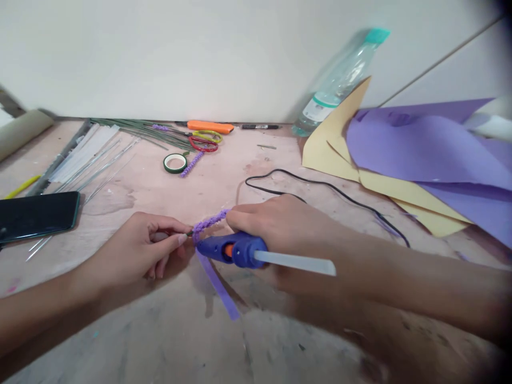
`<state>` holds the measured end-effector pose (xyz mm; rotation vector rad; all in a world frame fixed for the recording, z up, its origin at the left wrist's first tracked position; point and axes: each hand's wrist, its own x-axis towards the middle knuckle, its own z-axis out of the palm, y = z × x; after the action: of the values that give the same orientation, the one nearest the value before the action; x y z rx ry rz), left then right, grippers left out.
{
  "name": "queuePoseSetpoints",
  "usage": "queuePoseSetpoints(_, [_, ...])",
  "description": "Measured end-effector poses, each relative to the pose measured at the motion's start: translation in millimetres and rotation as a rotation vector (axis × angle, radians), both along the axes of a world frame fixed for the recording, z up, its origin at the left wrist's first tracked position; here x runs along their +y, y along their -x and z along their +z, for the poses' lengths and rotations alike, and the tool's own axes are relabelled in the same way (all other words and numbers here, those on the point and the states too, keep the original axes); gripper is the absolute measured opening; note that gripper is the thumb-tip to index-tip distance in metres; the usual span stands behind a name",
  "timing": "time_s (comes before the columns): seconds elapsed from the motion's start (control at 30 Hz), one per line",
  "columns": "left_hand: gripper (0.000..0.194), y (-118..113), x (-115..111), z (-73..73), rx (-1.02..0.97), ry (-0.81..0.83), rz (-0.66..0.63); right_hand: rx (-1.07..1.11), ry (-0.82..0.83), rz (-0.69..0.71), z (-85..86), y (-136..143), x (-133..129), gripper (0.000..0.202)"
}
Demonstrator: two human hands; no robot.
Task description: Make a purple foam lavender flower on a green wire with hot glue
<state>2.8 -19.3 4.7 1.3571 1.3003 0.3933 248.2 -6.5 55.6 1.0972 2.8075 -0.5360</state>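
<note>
Between thumb and fingers, my left hand (148, 245) pinches the end of a purple paper-flower stem (211, 220), its bumpy purple part slanting up to the right. A plain purple paper strip (219, 288) hangs down from it towards me. My right hand (276, 224) is closed round a blue hot glue gun (248, 250), whose front end meets the purple piece near my left fingertips. A whitish glue stick (300, 261) juts from the gun's back. The gun's handle and trigger are hidden by my right hand.
Behind lie scissors (204, 143), an orange cutter (210, 127), green tape (175, 163), a pen (261, 127) and green wires (136, 130). A phone (40, 216) lies left. A bottle (340, 85) leans by purple paper (420, 144); a black cord (340, 189) crosses the table.
</note>
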Motion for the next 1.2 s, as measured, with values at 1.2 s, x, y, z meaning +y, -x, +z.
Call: queuePoseSetpoints(1.2, [0.035, -1.5, -8.0, -0.7, 0.039, -0.4, -0.316, 0.141, -0.006, 0.116, -29.1, 15.6, 10.8, 0.041])
